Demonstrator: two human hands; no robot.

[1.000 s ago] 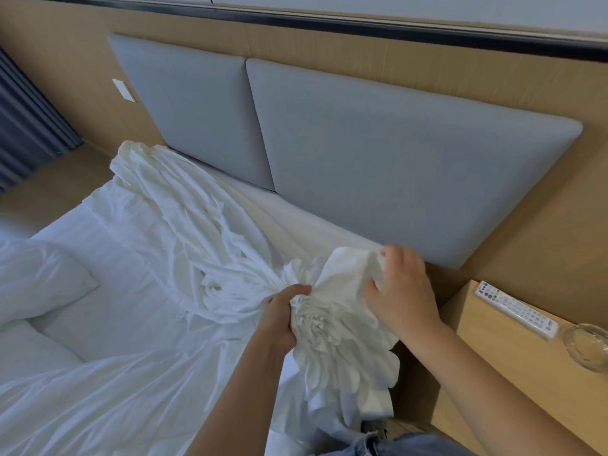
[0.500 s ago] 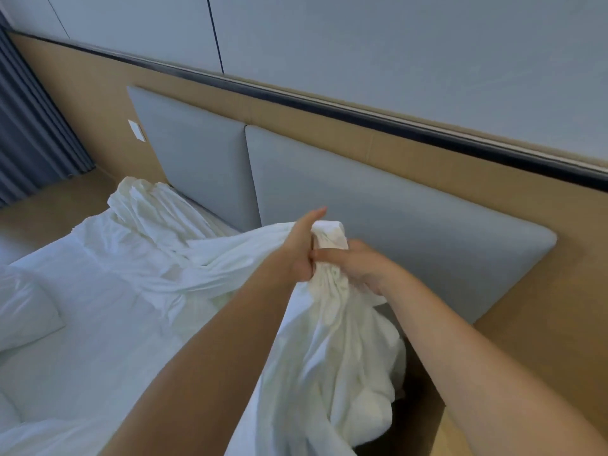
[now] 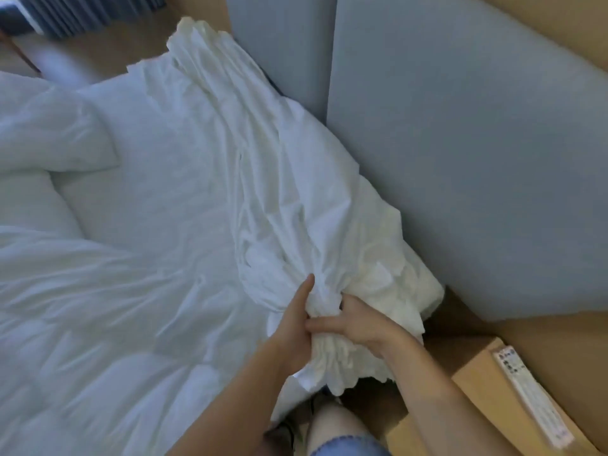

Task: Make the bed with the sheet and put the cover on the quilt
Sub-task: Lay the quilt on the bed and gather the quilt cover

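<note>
1. Bed (image 3: pixel 158 199). White surface, filling the left of the view. Likely fault: creases got trapped under whatever you spread on top.

2. Headboard panels (image 3: pixel 460 159). Grey, padded, just beside the cloth's far edge. Likely fault: a pull along the wall dragged fabric down between mattress and panel.

3. Quilt (image 3: pixel 82 307). Rumpled, lying on the bed at lower left, apparently without its cover. Likely fault: a cloth thrown wide landed on it and tangled.

4. Gathered white cloth (image 3: pixel 279 192). Roped along the headboard side of the bed, from the far corner to your hands. The view did not show whether it was the sheet or the cover. Its edges and corners were buried in the bunch, so you risked shaking out the wrong end or leaving a twist in it.

5. Pillow (image 3: pixel 49 133). At the left edge, well apart from the cloth.

6. Bedside table (image 3: pixel 487 406). Wooden, near your right arm. A loose tail of cloth hung between it and the bed.

7. Left hand (image 3: pixel 292 330) and right hand (image 3: pixel 358 324). Both were curled tight round the same bunch, touching each other. With your grips that close together you had little spread, so the cloth might have opened unevenly.

8. Remote control (image 3: pixel 533 396). On the table. A swinging tail of cloth could have swept it off.
</note>
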